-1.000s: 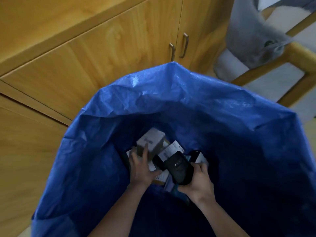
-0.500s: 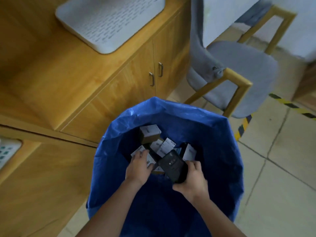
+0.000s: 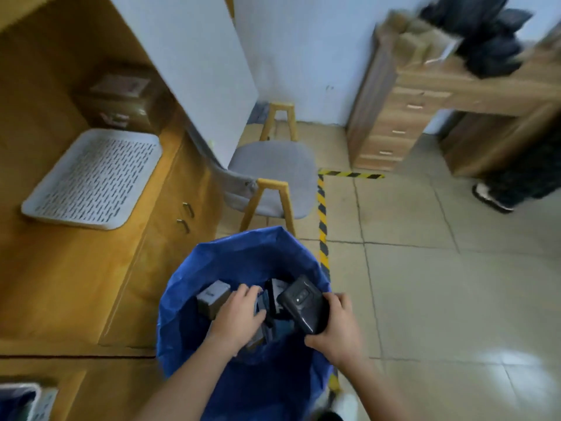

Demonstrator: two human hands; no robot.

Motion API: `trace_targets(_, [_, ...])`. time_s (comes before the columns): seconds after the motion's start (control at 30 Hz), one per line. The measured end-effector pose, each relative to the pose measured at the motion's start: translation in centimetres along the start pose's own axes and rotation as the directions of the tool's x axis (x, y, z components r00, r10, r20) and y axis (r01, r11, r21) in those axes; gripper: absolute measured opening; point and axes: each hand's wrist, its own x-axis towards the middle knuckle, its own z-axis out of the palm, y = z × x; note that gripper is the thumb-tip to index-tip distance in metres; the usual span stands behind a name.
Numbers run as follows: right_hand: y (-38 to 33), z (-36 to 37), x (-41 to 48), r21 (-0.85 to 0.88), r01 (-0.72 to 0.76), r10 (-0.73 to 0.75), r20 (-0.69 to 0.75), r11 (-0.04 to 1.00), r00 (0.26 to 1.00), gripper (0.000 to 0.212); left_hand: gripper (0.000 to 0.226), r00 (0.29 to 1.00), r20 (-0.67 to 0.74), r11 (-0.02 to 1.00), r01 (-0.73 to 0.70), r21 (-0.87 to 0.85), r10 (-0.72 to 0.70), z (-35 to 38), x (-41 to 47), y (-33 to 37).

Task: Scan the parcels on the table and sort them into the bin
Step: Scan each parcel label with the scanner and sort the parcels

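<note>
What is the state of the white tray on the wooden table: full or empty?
Empty. The white tray shows its whole slotted bottom, with nothing lying on it.

the bin (image 3: 182, 299) is a blue woven plastic sack, crinkled, with a dull sheen on its folds. the scanner (image 3: 303, 305) has a black plastic shell, smooth and glossy. the parcel (image 3: 212, 299) looks like brown cardboard under a pale paper label, both matt. the worktop (image 3: 60, 284) is honey-coloured wood, smooth, with a satin finish; the cupboard handles (image 3: 188, 209) below it look like bright metal. the tray (image 3: 91, 177) is white matt plastic pierced with slots. the chair (image 3: 273, 165) has a grey cloth seat and pale wooden legs. the floor (image 3: 425, 299) tiles are smooth and glazed, catching the light.
</note>
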Motion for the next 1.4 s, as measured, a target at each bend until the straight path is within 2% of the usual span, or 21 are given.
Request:
trace_targets(0.17, [2.2,-7.1,-6.7,0.052,-0.121,0.13,-0.203,0.991,0.971,0.081,0.045,0.971,0.014,0.967,-0.24,0.084,0.239,-2.7,-0.1,8.1])
trace_targets(0.3, [5.4,-12.4,-13.3,0.157,-0.228,0.27,-0.367,0.961,0.89,0.085,0.045,0.894,0.05,0.887,-0.448,0.113,0.445,-2.6,-1.9,16.9])
trace_targets(0.37, [7.6,-14.1,-17.2,0.199,-0.275,0.336,-0.434,0.941,0.836,0.081,0.049,0.846,0.088,0.841,-0.532,0.1,0.525,-1.7,-3.7,21.3])
trace_targets(0.53, [13.2,-16.8,-28.9,0.298,-0.394,0.494,-0.559,0.869,0.666,0.078,0.044,0.669,0.169,0.675,-0.737,0.024,0.724,1.9,-11.7,31.1])
trace_targets(0.73, [18.4,-16.7,-44.9,0.412,-0.514,0.64,-0.641,0.753,0.423,0.08,0.041,0.421,0.246,0.458,-0.882,-0.112,0.873,7.8,-22.2,38.3])
trace_targets(0.87, [20.8,-15.1,-54.5,0.487,-0.57,0.712,-0.647,0.661,0.273,0.077,0.043,0.273,0.319,0.321,-0.941,-0.108,0.908,12.1,-29.6,41.9])
trace_targets(1.07, [23.6,-13.7,-63.5,0.627,-0.581,0.8,-0.596,0.519,0.072,0.077,0.039,0.093,0.424,0.179,-0.969,-0.168,0.901,17.3,-37.6,47.7])
trace_targets(1.23, [27.6,-14.7,-66.7,0.705,-0.573,0.839,-0.542,0.419,-0.053,0.081,0.039,-0.035,0.461,0.084,-0.969,-0.234,0.887,21.8,-39.8,53.3])
trace_targets(1.4, [32.2,-17.8,-66.4,0.768,-0.541,0.847,-0.502,0.342,-0.177,0.081,0.037,-0.128,0.504,0.007,-0.966,-0.257,0.854,25.5,-39.1,60.8])
